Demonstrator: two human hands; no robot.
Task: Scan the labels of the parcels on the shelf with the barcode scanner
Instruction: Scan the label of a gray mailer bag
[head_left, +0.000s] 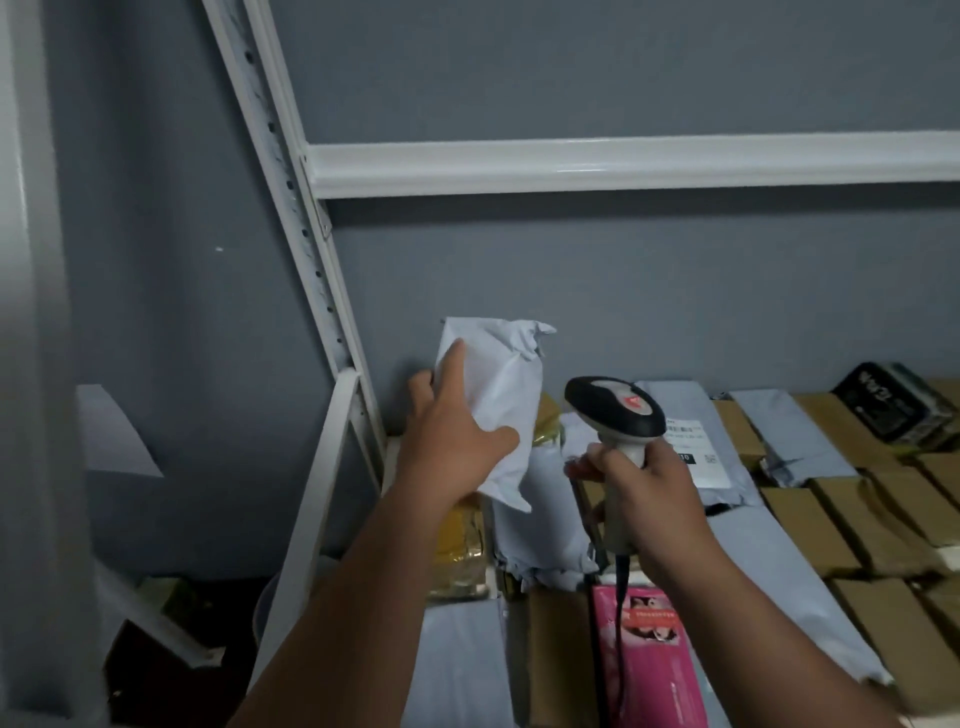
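Head view showed the left hand (451, 431) gripping a white bag (498, 400) upright at 9 o'clock of the scanner (615, 410); the right hand (644, 493) clasped its handle above the shelf (628, 163) parcels (810, 525), spread toward 3 o'clock.

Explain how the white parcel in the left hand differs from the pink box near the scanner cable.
The white parcel is a soft, crumpled plastic bag; the pink box is stiff and flat-sided. The white parcel is held up, nearly upright, by the left hand; the pink box lies among the shelf's other parcels, untouched. The white parcel looks plain on its visible side; the pink box is printed. No shipping label shows on either.
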